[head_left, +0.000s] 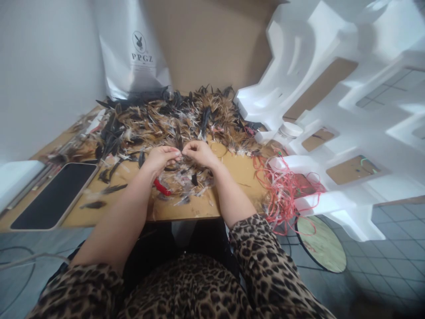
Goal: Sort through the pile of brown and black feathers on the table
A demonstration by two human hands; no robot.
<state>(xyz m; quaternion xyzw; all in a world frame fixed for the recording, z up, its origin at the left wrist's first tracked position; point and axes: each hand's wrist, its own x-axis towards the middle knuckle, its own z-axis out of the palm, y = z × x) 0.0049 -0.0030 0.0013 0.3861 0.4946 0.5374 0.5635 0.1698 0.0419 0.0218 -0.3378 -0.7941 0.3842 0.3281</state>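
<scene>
At the middle of the clock, just in from the table [239, 177] edge, both hands meet over loose fluff [186, 180]. The left hand [157, 160] has thumb and forefinger pinched together, and the right hand [201, 153] mirrors it, tips almost touching. Between them a dark feather [179, 136] points towards 12; both seem to grip it near its base, though the exact contact is too small to make out. Holding it from two sides probably steadies so light a thing and leaves its loose end free.

From 10 round to 2 lies the feather heap [146, 117], close beyond the fingers, so reaching one probably takes little arm movement. A red piece [162, 187] sits at 7, near the left wrist and perhaps within easy reach; what it is, I cannot tell.

At 8, the phone [55, 196] lies flat, screen up, beside the scattered feathers, likely so it can be glanced at. Pink strands [282, 192] tangle at 4, apart from the fluff, which may stop the two from snagging. The jar [290, 130] stands towards 3, by the white foam [299, 53], out of the forearms' way.
</scene>
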